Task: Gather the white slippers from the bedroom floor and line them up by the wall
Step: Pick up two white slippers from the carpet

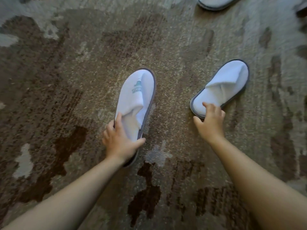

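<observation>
Two white slippers with grey soles lie on the patterned carpet. The left slipper (135, 97), with a green logo on its upper, points away from me; my left hand (119, 141) grips its heel end, thumb on one side and fingers over the other edge. The right slipper (222, 87) is angled up to the right. My right hand (210, 121) rests on its heel rim, fingers spread, fingertips on the insole and thumb on the carpet beside it. A third white slipper (216, 2) shows partly at the top edge.
Brown, beige and grey patterned carpet (83, 80) fills the view. A dark object (302, 10) is cut off at the top right corner. No wall is visible.
</observation>
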